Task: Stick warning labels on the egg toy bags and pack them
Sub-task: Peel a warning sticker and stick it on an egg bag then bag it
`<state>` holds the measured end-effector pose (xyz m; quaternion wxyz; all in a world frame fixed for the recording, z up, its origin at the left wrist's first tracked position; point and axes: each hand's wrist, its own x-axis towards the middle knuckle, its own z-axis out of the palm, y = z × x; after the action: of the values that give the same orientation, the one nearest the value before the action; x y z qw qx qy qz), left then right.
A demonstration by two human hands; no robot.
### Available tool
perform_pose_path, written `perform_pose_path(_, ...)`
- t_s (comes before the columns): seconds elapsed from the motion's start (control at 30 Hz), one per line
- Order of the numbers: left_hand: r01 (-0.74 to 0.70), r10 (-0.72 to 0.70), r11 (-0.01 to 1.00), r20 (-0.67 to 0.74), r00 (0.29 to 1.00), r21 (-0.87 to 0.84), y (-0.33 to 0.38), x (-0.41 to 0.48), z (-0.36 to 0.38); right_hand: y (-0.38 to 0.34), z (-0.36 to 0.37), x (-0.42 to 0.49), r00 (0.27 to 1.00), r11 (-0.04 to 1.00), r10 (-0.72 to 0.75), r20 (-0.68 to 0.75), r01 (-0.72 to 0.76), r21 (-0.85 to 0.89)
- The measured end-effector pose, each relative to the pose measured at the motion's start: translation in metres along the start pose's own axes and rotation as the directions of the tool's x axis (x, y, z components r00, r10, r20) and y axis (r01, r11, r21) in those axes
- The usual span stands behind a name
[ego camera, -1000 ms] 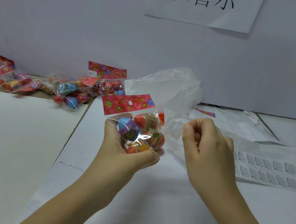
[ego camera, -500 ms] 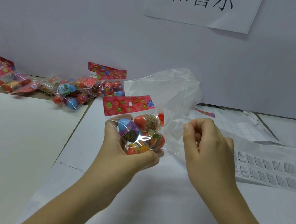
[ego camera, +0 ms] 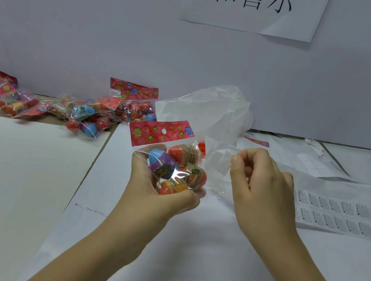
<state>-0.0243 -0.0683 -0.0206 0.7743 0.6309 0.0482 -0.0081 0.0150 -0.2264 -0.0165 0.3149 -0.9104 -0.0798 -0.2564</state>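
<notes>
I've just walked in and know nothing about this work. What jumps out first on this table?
The bright egg toy bag, with its red flowered header, stands out at the centre, gripped in the left hand, while the right hand beside it pinches a crinkled clear plastic bag. At the back left lies a colourful pile of more egg bags, and at the right edge lie sheets of printed warning labels.
</notes>
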Motion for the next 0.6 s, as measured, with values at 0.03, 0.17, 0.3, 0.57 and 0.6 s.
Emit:
perform_pose_path(0.03,-0.001,0.001,1.000,-0.001,1.000,0.001,0.000,0.000,0.000,0.000,0.000,0.000,1.000,1.000,0.001,0.000,-0.001,0.001)
perform_pose_path(0.17,0.002,-0.002,1.000,0.000,1.000,-0.001,-0.002,0.001,-0.001,0.001,0.002,0.000,1.000,1.000,-0.009,-0.011,0.009,-0.009)
perform_pose_path(0.3,0.004,-0.003,1.000,-0.022,1.000,0.013,-0.001,0.000,-0.003,0.008,-0.005,0.010,0.996,0.997,0.056,-0.071,-0.053,0.050)
perform_pose_path(0.57,-0.031,0.033,0.999,-0.086,0.996,0.028,-0.005,0.006,-0.008,-0.012,-0.002,-0.009,0.852,0.927,-0.368,-0.374,0.370,-0.069)
perform_pose_path(0.6,-0.040,0.044,0.998,-0.098,0.994,0.039,-0.006,0.007,-0.008,-0.013,-0.001,-0.014,0.784,0.874,-0.483,-0.390,0.453,-0.174)
